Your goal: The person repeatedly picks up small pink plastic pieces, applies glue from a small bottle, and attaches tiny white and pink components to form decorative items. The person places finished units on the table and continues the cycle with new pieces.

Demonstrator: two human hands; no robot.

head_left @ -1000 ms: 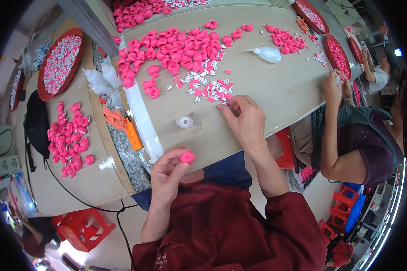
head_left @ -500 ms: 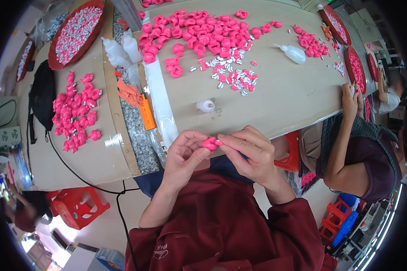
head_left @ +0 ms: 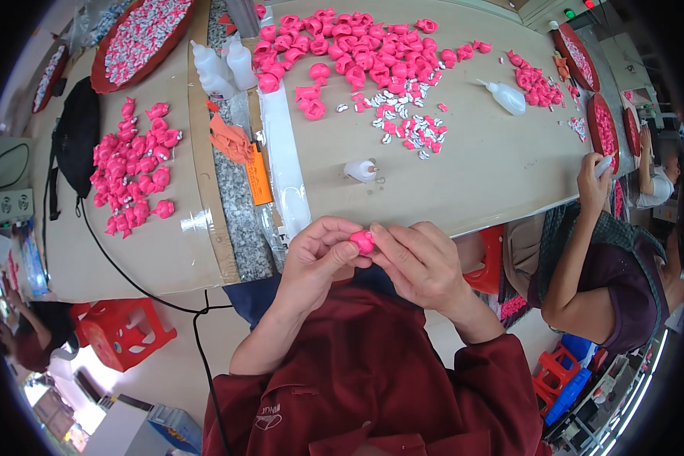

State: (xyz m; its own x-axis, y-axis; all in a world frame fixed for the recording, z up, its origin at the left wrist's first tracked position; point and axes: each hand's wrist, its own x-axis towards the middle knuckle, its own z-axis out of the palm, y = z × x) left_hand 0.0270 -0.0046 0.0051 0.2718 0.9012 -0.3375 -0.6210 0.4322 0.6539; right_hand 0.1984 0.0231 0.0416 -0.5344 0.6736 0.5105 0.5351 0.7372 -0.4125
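Just above the table's near edge, my left hand [head_left: 318,257] pinches a small rounded pink plastic piece [head_left: 363,242] between thumb and fingers. The fingertips of my right hand [head_left: 424,264] close on the same piece from its right side and partly cover it. Whether a smaller part sits under those fingertips, I cannot tell. Beyond my hands a small white bottle [head_left: 360,171] stands on the table. Farther off lie a heap of hollow pink pieces [head_left: 380,53] and a scatter of small white and pink parts [head_left: 410,121].
Rounded pink figures [head_left: 133,167] lie on the left surface. Squeeze bottles [head_left: 219,68], an orange cloth [head_left: 230,139] and an orange-handled tool [head_left: 258,175] occupy the strip between. Another bottle [head_left: 505,97] lies farther right. A co-worker [head_left: 596,281] sits at my right, holding a white bottle.
My right fingertips have moved in against the pink piece, which is turned; the small pink-and-white part seen at them before is hidden. The whole view has shifted slightly. The co-worker's hand has risen.
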